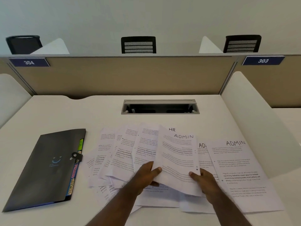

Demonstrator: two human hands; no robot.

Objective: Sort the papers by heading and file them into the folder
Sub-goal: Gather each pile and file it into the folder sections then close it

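A fan of white printed papers (pixel 123 154) lies spread over the middle of the white desk (pixel 91 110). My left hand (pixel 146 174) grips the lower left part of the fan, thumb on top. My right hand (pixel 203 180) pinches the lower right edge of a sheet headed ADMIN (pixel 179 160), lifted and blurred. Behind it a sheet headed HR (pixel 172 129) peeks out. Two more ADMIN sheets (pixel 239 170) lie flat at the right. A closed black folder (pixel 47 167) with coloured side tabs lies at the left.
A grey cable slot (pixel 160 106) is set into the desk behind the papers. A beige partition (pixel 123 75) closes the back, white dividers stand at both sides, and black chairs (pixel 138 44) show beyond it.
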